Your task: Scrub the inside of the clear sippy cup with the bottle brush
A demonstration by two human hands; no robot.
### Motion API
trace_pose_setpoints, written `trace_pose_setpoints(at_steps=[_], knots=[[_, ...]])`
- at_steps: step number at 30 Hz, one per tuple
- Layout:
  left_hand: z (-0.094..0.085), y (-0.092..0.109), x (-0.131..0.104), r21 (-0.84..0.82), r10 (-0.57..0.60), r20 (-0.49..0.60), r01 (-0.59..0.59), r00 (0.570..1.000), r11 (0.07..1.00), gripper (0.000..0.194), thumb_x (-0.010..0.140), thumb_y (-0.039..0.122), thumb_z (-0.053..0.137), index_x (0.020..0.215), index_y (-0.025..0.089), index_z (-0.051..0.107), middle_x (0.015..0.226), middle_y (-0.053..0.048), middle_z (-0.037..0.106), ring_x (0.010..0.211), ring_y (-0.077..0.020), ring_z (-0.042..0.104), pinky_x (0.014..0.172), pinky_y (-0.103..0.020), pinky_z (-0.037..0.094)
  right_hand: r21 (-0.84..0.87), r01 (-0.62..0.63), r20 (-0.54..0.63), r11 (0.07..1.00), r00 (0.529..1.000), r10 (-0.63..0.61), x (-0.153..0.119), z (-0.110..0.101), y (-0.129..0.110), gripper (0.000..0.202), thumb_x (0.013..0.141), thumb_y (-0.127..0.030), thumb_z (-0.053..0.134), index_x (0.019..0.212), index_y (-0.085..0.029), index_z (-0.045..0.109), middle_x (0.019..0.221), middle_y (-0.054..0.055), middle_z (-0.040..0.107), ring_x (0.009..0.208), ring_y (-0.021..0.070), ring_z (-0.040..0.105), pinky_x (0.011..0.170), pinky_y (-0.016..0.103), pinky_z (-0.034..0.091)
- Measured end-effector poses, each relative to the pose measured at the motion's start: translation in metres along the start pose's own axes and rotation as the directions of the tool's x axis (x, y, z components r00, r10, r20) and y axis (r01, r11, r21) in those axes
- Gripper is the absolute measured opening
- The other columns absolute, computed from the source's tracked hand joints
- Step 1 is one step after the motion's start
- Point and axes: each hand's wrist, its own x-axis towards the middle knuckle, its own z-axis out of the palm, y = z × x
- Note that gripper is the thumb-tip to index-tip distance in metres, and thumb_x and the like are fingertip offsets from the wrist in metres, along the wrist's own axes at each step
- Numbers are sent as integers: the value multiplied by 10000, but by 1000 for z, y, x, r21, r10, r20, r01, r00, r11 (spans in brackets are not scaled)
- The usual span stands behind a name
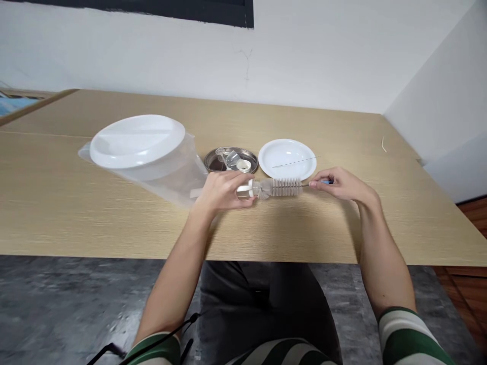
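Observation:
My left hand (pixel 222 191) grips a small clear bottle-like piece with a white neck (pixel 247 189), held on its side just above the table. My right hand (pixel 340 184) pinches the thin blue-ended wire handle of a bottle brush (pixel 281 187). The brush's grey bristles lie level between my hands, with the tip at the mouth of the clear piece. Behind the brush sits a white plate (pixel 287 158) with a thin wire or needle lying across it.
A round metal dish (pixel 228 158) holding small clear and white parts stands behind my left hand. A large clear container with a white lid (pixel 139 142) lies to the left. The wooden table (pixel 76 203) meets a white wall; its front edge is near my lap.

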Motion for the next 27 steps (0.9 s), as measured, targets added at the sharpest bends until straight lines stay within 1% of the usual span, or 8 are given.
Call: trace_pose_setpoints(at_steps=[3, 7, 11, 15, 19, 23, 25, 27], knots=[[2, 0, -1, 26, -7, -3, 7, 1000, 1000, 358, 780, 459, 712, 1029, 206, 760, 792, -34, 786, 673, -202, 728, 535, -282, 433, 3, 1, -29, 1000, 1000, 0, 0, 1, 1, 365, 889, -555, 675, 965, -227, 815, 998, 60, 807, 875, 229, 702, 761, 334, 489], [6, 0, -3, 31, -33, 40, 31, 999, 999, 373, 762, 477, 724, 1009, 200, 772, 772, -45, 778, 672, -213, 724, 526, -293, 428, -3, 16, -95, 1000, 995, -16, 3, 8, 1, 332, 860, -533, 710, 960, -234, 813, 955, 58, 802, 844, 226, 699, 764, 345, 505], [10, 2, -4, -28, -79, 96, 82, 992, 996, 402, 749, 487, 739, 1030, 201, 781, 793, -47, 783, 685, -218, 727, 556, -304, 458, -21, 18, -172, 1000, 985, -21, 5, 13, 1, 292, 855, -512, 728, 927, -237, 794, 909, 37, 791, 824, 217, 702, 747, 337, 495], [9, 2, -3, -92, -161, 96, 170, 982, 981, 397, 721, 471, 751, 1014, 206, 785, 850, -50, 801, 709, -218, 738, 603, -303, 493, -77, 24, -234, 997, 971, -42, 7, 18, 1, 274, 863, -514, 731, 894, -247, 782, 829, 15, 769, 732, 187, 664, 707, 322, 460], [3, 5, 0, -188, -208, 94, 223, 974, 957, 395, 702, 457, 762, 1002, 201, 788, 896, -52, 810, 745, -218, 748, 661, -302, 530, -155, 74, -276, 985, 954, -115, 8, 22, 0, 261, 883, -502, 720, 896, -247, 777, 795, 6, 752, 674, 161, 609, 692, 312, 428], [3, 6, 0, -181, -199, 83, 211, 976, 961, 391, 721, 444, 754, 1025, 199, 781, 904, -45, 809, 749, -215, 749, 674, -300, 532, -174, 98, -256, 980, 956, -142, 9, 24, -1, 269, 913, -494, 692, 921, -241, 785, 788, 9, 749, 662, 150, 584, 673, 301, 401], [6, 5, -1, -149, -172, 84, 183, 982, 972, 393, 729, 454, 750, 1026, 199, 776, 878, -44, 806, 725, -214, 744, 645, -297, 515, -134, 96, -200, 986, 972, -122, 10, 24, -1, 286, 921, -496, 676, 929, -234, 788, 781, 9, 747, 646, 144, 568, 651, 294, 386], [10, 4, -3, -110, -139, 81, 148, 987, 983, 386, 745, 459, 741, 1028, 198, 772, 865, -47, 805, 708, -214, 739, 616, -294, 493, -79, 90, -125, 993, 987, -100, 11, 24, 0, 307, 929, -498, 656, 940, -223, 790, 827, 20, 765, 670, 148, 587, 652, 290, 390]])
